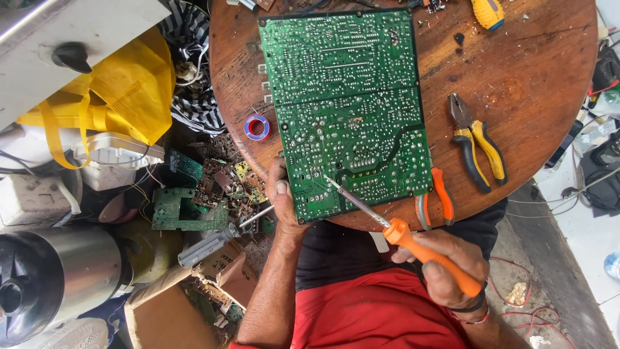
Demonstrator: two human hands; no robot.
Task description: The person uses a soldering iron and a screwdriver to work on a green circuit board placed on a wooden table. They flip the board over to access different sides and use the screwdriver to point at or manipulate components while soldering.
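Observation:
A large green circuit board (349,103) lies solder side up on a round wooden table (529,77). My left hand (282,200) grips the board's near left corner, thumb on top. Under that hand a grey-handled tool (213,244) with a metal shaft sticks out to the left; whether the hand holds it I cannot tell. My right hand (445,262) holds an orange-handled soldering iron (413,244), and its metal tip touches the board near the front edge.
Yellow-handled pliers (478,145) and orange-handled cutters (438,197) lie on the table right of the board. A small red and blue tape roll (257,127) sits at the left rim. Scrap boards (194,194), a yellow bag (123,90) and a metal pot (51,278) crowd the floor at left.

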